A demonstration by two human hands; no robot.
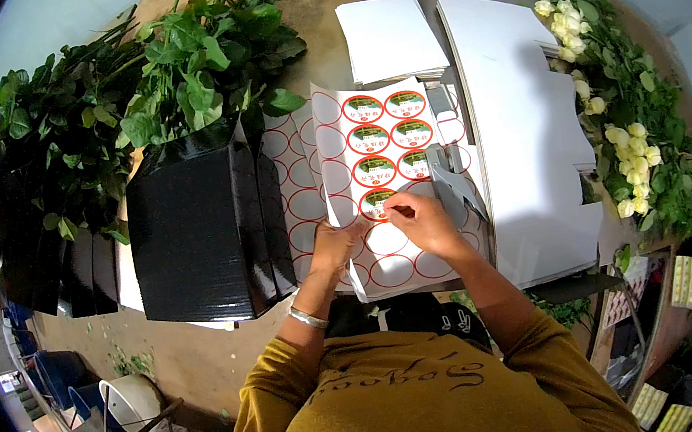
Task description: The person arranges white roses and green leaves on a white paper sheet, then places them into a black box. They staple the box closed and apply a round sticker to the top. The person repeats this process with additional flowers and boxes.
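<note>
A sheet of oval stickers (pixel 368 140) with red rims lies before me, its left edge curled up. Several printed stickers remain on its upper part, and the lower ovals are blank backing. My left hand (pixel 335 245) grips the sheet's left edge, thumb on top. The fingers of my right hand (pixel 424 218) are pinched together at the right edge of the lowest printed sticker (pixel 376 202), partly covering it. Beside the right hand rests a grey tool (pixel 455 184), possibly a stapler. More backing sheets with red outlines (pixel 295 176) lie underneath and to the left.
A glossy black box-like wrap (pixel 189 231) stands at left, with leafy stems (pixel 185 66) behind it. White paper stacks (pixel 390 37) lie beyond the sheet, and large white sheets (pixel 519 125) at right. Pale yellow roses (pixel 634 162) line the far right. Buckets (pixel 133 401) stand lower left.
</note>
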